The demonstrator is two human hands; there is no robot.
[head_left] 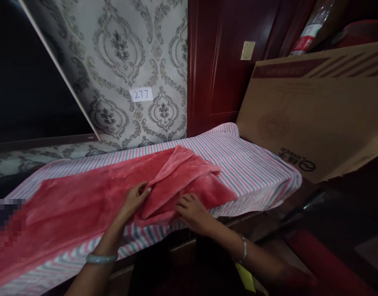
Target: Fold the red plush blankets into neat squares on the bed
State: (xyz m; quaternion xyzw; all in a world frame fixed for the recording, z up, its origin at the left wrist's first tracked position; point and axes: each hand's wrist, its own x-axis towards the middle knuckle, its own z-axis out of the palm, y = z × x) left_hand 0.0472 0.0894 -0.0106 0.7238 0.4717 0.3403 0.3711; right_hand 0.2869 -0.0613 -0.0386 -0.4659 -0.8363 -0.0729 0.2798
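A plush pink-red blanket point(80, 201) lies lengthwise over a striped cloth point(247, 160). Its right end is turned back in loose, uneven folds. My left hand point(136, 199) pinches the edge of the folded part, thumb and fingers closed on the fabric. Close by on the right, my right hand point(191, 211) has its fingers curled over the near side of the bunched folds, gripping the blanket. The fingertips of that hand are partly hidden in the fabric.
A large cardboard box point(315, 111) leans at the right, with a plastic bottle point(309, 35) behind it. A dark television screen point(34, 78) hangs at the left. Patterned wallpaper point(121, 45) and a dark red door point(216, 61) stand behind the striped surface.
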